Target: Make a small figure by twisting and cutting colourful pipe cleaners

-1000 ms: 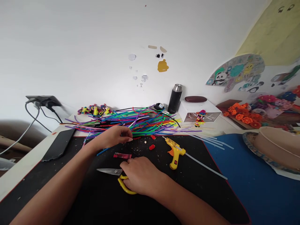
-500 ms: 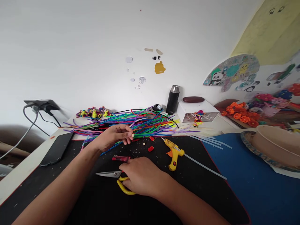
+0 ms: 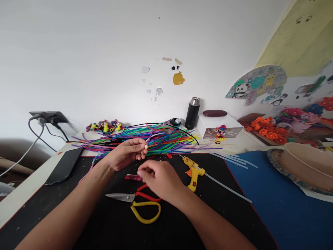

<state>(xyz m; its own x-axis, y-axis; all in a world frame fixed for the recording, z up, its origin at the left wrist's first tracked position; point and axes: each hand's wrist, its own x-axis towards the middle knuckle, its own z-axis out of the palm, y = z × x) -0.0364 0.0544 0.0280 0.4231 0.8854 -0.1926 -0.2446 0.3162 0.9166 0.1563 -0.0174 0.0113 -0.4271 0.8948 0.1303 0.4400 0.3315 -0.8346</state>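
Thumb and fingertips of my left hand (image 3: 130, 151) pinch a small cream-coloured ball (image 3: 146, 147) in front of the heap of pipe cleaners (image 3: 161, 139). My right hand (image 3: 163, 178) is just below and to the right, its fingers curled and closed; what lies between them, if anything, is hidden. Under its fingertips a pink-red lighter (image 3: 132, 177) lies on the black mat (image 3: 104, 222). Scissors (image 3: 145, 204) with one red and one yellow handle rest nearer to me, apart from both hands.
A yellow glue gun (image 3: 193, 172) with a clear glue stick lies right of my hands. Further back stand a black flask (image 3: 193, 114), a white box (image 3: 218, 124) and a small colourful figure (image 3: 220, 133). A black phone-like slab (image 3: 65, 166) lies left, a round bowl (image 3: 307, 163) right.
My right hand has let go of the scissors' handles and risen towards my left hand, its fingers curling. The scissors stay on the mat. My left hand still pinches the cream ball.
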